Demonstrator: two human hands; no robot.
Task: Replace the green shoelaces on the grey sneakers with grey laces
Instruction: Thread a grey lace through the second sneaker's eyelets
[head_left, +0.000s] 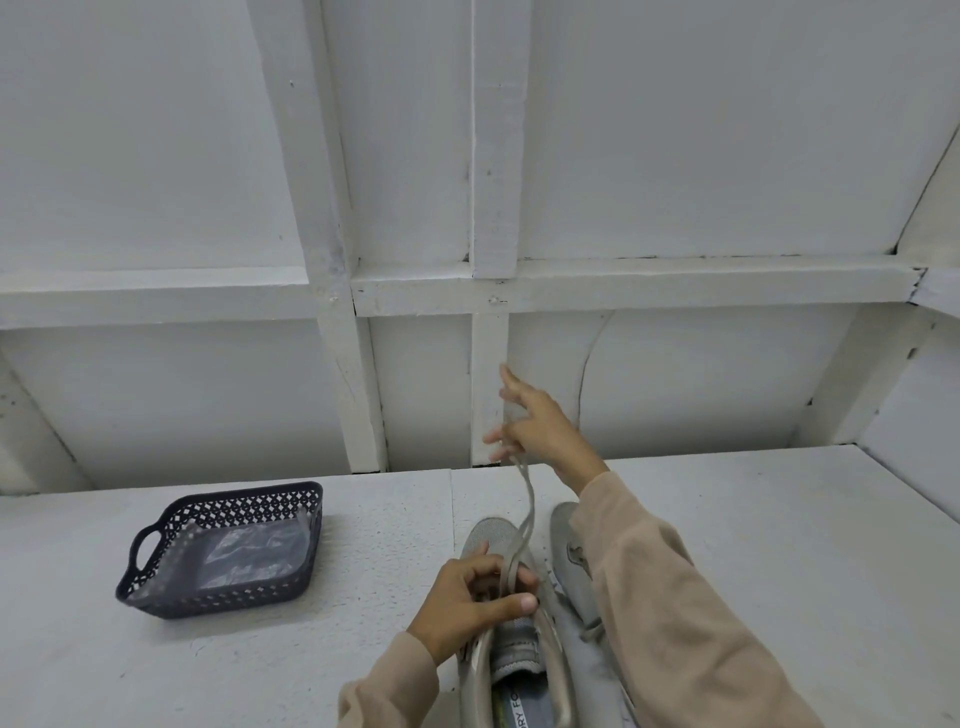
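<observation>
A grey sneaker lies on the white table, toe pointing away from me. My left hand grips it over the lace area, thumb across the tongue. A grey lace runs up from the eyelets in two strands. My right hand is raised above and beyond the shoe and pinches the lace's upper end, index finger stretched out. The second grey sneaker lies just to the right, mostly hidden under my right sleeve. No green lace is in view.
A dark perforated plastic basket with a clear plastic bag inside stands on the table at left. A white framed wall rises behind the table's far edge. Bare tabletop lies to the right.
</observation>
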